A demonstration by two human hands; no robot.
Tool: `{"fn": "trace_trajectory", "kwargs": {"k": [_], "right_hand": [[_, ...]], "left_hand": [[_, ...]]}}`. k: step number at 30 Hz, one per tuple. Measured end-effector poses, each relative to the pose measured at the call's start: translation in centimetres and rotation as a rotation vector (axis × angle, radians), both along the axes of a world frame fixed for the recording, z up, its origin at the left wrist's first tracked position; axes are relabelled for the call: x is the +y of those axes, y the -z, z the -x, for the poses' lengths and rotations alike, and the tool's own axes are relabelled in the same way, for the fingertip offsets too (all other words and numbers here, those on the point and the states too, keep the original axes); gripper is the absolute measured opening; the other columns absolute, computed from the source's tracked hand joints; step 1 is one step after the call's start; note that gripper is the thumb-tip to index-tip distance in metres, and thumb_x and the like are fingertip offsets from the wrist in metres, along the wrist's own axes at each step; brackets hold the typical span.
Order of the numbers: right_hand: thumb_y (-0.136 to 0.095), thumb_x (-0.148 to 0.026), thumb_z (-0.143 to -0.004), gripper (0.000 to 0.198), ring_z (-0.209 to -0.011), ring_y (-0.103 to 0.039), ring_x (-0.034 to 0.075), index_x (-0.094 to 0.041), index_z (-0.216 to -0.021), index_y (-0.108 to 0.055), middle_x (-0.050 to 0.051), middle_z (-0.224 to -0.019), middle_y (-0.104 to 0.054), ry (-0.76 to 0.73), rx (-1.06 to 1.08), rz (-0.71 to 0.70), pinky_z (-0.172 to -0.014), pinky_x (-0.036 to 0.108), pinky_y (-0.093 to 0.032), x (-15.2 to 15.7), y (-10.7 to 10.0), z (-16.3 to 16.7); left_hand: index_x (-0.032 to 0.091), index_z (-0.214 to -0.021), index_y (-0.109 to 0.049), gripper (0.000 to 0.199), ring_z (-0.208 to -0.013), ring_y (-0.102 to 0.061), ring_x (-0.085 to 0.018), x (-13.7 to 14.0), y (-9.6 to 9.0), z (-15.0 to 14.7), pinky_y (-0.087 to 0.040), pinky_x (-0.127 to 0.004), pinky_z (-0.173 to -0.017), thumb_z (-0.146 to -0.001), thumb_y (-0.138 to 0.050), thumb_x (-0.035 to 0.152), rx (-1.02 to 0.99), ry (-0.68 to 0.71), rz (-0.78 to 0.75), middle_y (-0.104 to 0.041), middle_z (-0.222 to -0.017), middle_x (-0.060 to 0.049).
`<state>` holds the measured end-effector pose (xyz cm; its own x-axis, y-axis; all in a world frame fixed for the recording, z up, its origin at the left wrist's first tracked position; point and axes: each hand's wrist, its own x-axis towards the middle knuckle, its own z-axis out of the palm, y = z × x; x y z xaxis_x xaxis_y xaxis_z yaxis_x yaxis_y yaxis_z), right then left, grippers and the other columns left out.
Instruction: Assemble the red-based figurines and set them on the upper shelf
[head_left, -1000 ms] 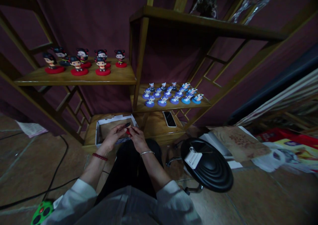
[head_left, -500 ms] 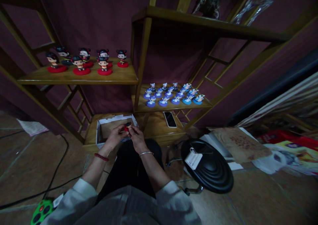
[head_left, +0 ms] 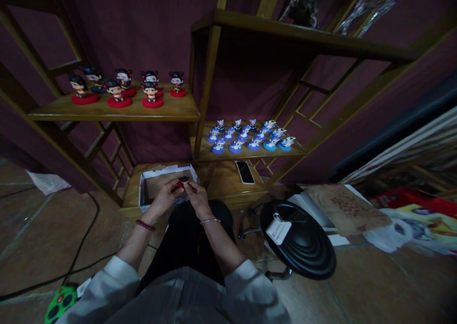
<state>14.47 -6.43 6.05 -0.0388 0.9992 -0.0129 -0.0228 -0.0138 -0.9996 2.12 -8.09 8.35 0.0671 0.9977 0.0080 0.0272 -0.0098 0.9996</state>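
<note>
Between my two hands is a small black-haired figurine [head_left: 184, 180] with a bit of red at its left side. My left hand [head_left: 167, 194] pinches it from the left, and my right hand [head_left: 196, 195] has its fingers closed on the right side. Fingers cover much of its lower part. Both hands are over the front right of an open white cardboard box [head_left: 142, 190] on the lowest shelf. Similar figurines on red bases, such as the front one [head_left: 150, 94], stand on the upper left shelf [head_left: 121, 113].
Several purple and blue figurines [head_left: 236, 146] stand in rows on the middle right shelf. A phone [head_left: 245, 172] lies on the lowest shelf. A round black stool [head_left: 303, 240] with a white tag is at my right. Black cables [head_left: 85, 238] cross the floor at left.
The figurine has turned slightly between my fingers, so more of its dark hair shows now. My hands stay in nearly the same place, and the view has shifted a little.
</note>
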Motion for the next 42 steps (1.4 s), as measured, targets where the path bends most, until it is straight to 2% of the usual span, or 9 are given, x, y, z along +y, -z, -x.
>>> {"fn": "trace_trajectory", "kwargs": {"k": [5, 11, 15, 18, 21, 24, 27, 35, 42], "right_hand": [[-0.062, -0.033, -0.070, 0.015, -0.074, -0.060, 0.016, -0.025, -0.079, -0.070, -0.002, -0.080, -0.069, 0.014, -0.040, -0.030, -0.074, 0.028, -0.047, 0.1, -0.3, 0.1], [-0.061, -0.021, -0.070, 0.035, -0.076, -0.063, 0.015, -0.027, -0.104, -0.064, -0.002, -0.082, -0.069, -0.006, -0.053, -0.067, -0.078, 0.029, -0.048, 0.1, -0.2, 0.1], [-0.058, -0.020, -0.073, 0.039, -0.079, -0.064, 0.016, -0.029, -0.111, -0.061, -0.001, -0.088, -0.069, -0.027, -0.132, -0.123, -0.078, 0.030, -0.049, -0.1, -0.2, -0.1], [-0.059, -0.016, -0.072, 0.041, -0.080, -0.064, 0.016, -0.031, -0.110, -0.062, -0.002, -0.090, -0.069, -0.052, -0.132, -0.142, -0.079, 0.031, -0.049, -0.1, -0.2, -0.2], [-0.059, -0.015, -0.070, 0.043, -0.081, -0.065, 0.016, -0.032, -0.109, -0.063, -0.002, -0.090, -0.070, -0.086, -0.135, -0.146, -0.081, 0.032, -0.049, -0.2, -0.4, -0.2], [-0.059, -0.018, -0.072, 0.037, -0.079, -0.065, 0.017, -0.031, -0.106, -0.064, -0.001, -0.089, -0.070, -0.114, -0.153, -0.136, -0.079, 0.032, -0.050, -0.3, -0.7, -0.4], [-0.060, -0.024, -0.073, 0.028, -0.077, -0.065, 0.017, -0.029, -0.100, -0.067, -0.001, -0.086, -0.070, -0.131, -0.124, -0.129, -0.076, 0.032, -0.050, -0.3, -0.8, -0.6], [-0.064, -0.034, -0.070, 0.018, -0.073, -0.061, 0.016, -0.022, -0.083, -0.068, -0.001, -0.078, -0.068, -0.051, 0.004, -0.065, -0.071, 0.027, -0.048, -0.2, -1.2, -1.0], [-0.064, -0.037, -0.070, 0.026, -0.068, -0.058, 0.013, -0.020, -0.088, -0.065, -0.002, -0.075, -0.066, -0.010, 0.081, -0.026, -0.065, 0.024, -0.047, -0.2, -1.3, -1.3]], "left_hand": [[0.016, -0.099, -0.064, 0.037, -0.095, -0.060, -0.023, 0.0, 0.1, 0.2, -0.043, -0.040, -0.093, -0.064, -0.066, 0.029, 0.019, -0.027, -0.008, -0.066, -0.102, -0.007], [0.016, -0.095, -0.065, 0.032, -0.089, -0.060, -0.022, 0.0, 0.8, 0.4, -0.045, -0.041, -0.089, -0.065, -0.064, 0.028, 0.050, -0.010, -0.021, -0.063, -0.098, -0.007], [0.016, -0.091, -0.066, 0.029, -0.092, -0.058, -0.023, 0.1, 1.3, 0.7, -0.043, -0.042, -0.091, -0.065, -0.065, 0.028, 0.080, -0.015, -0.028, -0.061, -0.097, -0.008], [0.016, -0.091, -0.067, 0.027, -0.093, -0.057, -0.023, 0.1, 1.5, 0.9, -0.043, -0.041, -0.091, -0.066, -0.064, 0.027, 0.093, -0.025, -0.034, -0.060, -0.097, -0.008], [0.016, -0.100, -0.065, 0.036, -0.095, -0.057, -0.022, 0.0, 1.4, 0.9, -0.041, -0.040, -0.093, -0.066, -0.064, 0.025, 0.094, -0.041, -0.036, -0.060, -0.102, -0.008], [0.014, -0.109, -0.060, 0.047, -0.094, -0.058, -0.021, -0.2, 1.1, 0.9, -0.043, -0.039, -0.092, -0.064, -0.065, 0.024, 0.089, -0.055, -0.023, -0.059, -0.110, -0.010], [0.014, -0.116, -0.055, 0.055, -0.088, -0.060, -0.020, -0.5, 0.8, 0.9, -0.046, -0.039, -0.087, -0.064, -0.067, 0.026, 0.048, -0.032, 0.033, -0.062, -0.104, -0.010], [0.013, -0.110, -0.058, 0.056, -0.095, -0.060, -0.023, -0.8, 0.0, 0.6, -0.043, -0.041, -0.092, -0.059, -0.073, 0.031, -0.021, -0.040, 0.086, -0.066, -0.102, -0.011], [0.015, -0.118, -0.055, 0.059, -0.103, -0.058, -0.023, -1.0, -0.2, 0.4, -0.041, -0.038, -0.093, -0.064, -0.069, 0.035, -0.059, -0.018, 0.050, -0.065, -0.109, -0.010]]}}
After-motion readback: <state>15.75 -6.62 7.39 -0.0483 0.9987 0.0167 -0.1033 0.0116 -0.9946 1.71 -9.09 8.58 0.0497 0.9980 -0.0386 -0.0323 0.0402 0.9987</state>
